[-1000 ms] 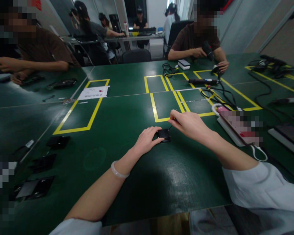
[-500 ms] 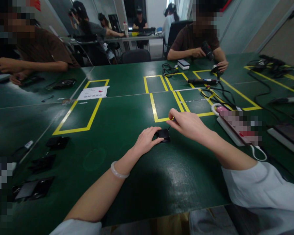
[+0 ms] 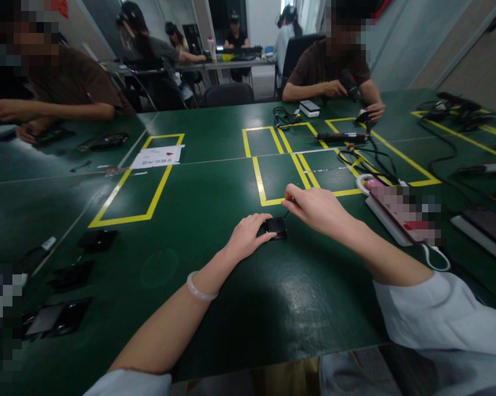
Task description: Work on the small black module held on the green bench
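A small black box (image 3: 277, 226) lies on the green table (image 3: 214, 198) in front of me. My left hand (image 3: 246, 236), with a pale bangle on the wrist, rests on the table and holds the box's left side with its fingertips. My right hand (image 3: 317, 209) hovers just behind and right of the box, fingers pinched on a thin dark tool or wire whose tip points down at the box. The pinched item is mostly hidden by my fingers.
Yellow tape rectangles (image 3: 137, 181) mark the table. Flat black parts (image 3: 97, 240) lie at the left. A white power strip (image 3: 390, 217) and cables (image 3: 367, 157) sit at the right. A person opposite (image 3: 334, 71) holds a dark tool; another person (image 3: 61, 88) sits at the left.
My right hand dipped back slightly toward the box after lifting a little. My left hand and the box stayed put.
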Demonstrator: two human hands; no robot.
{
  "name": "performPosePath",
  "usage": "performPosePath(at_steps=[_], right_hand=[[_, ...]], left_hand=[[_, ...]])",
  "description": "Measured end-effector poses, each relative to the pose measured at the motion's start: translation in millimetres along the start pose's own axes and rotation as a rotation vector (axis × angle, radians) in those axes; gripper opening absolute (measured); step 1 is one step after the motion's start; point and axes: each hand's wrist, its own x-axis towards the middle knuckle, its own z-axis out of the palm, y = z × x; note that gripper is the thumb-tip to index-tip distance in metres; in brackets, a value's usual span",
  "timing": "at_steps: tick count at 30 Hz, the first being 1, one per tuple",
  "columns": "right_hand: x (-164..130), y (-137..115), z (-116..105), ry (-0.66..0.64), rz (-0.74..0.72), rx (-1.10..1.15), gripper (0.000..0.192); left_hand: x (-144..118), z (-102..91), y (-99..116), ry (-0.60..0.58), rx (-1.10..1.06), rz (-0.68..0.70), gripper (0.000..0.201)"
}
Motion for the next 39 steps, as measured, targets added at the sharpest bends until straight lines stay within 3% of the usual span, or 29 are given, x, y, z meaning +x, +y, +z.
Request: performPosePath(at_steps=[39], right_hand=[[-0.7, 1.0, 0.2, 0.013, -0.015, 0.045, 0.023]], left_hand=[[-0.5, 1.2, -1.4, 0.003, -0.002, -0.004, 0.040]])
